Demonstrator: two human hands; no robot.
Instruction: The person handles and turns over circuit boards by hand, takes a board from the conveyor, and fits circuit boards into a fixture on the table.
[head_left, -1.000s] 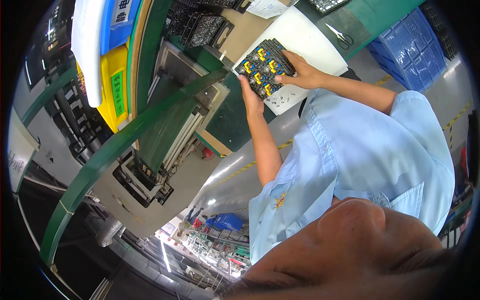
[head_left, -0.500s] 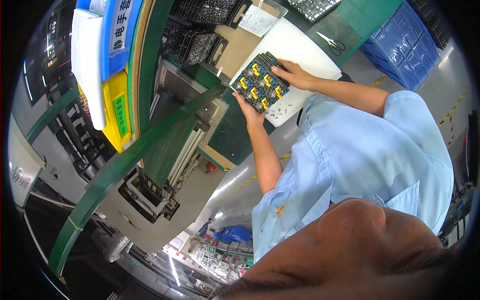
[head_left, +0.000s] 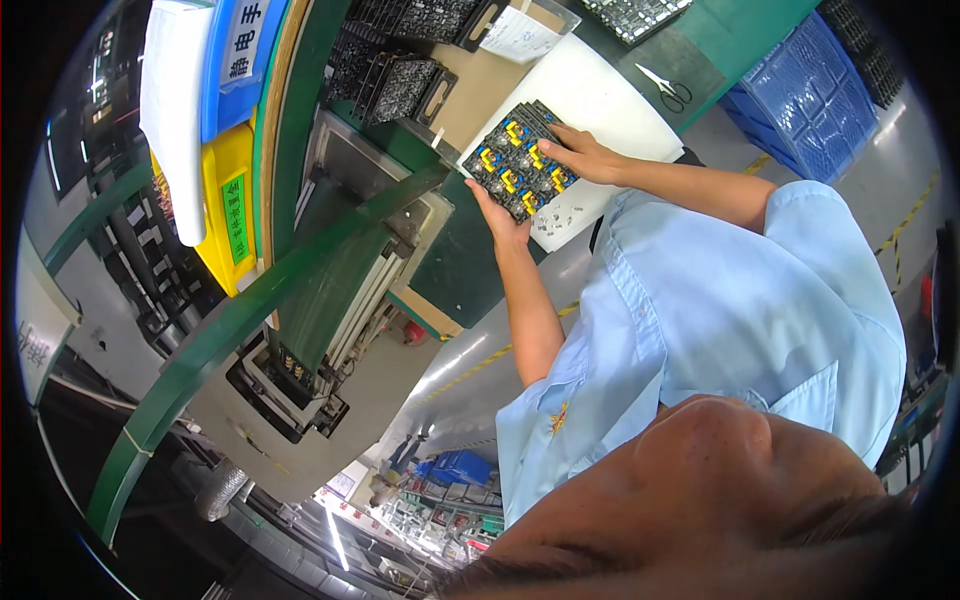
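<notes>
At twelve o'clock: white work mat (head_left: 610, 95) on the green bench (head_left: 740, 40).
Panel: dark circuit-board panel (head_left: 520, 158) with yellow and blue parts, held just over the mat's near edge.
My left hand (head_left: 497, 212): at the panel's seven o'clock edge, fingers wrapped under it.
My right hand (head_left: 583, 155): at its three o'clock edge, fingers lying flat on top.
Handling: I judge it light, stiff and brittle; grip bare edges only, both sides, never the parts.
Loose bits: small grey pieces (head_left: 556, 216) on the mat at the panel's five o'clock.
Scissors (head_left: 664, 88): toward two o'clock, well apart.
Blue crate (head_left: 810, 90): farther toward two o'clock.
</notes>
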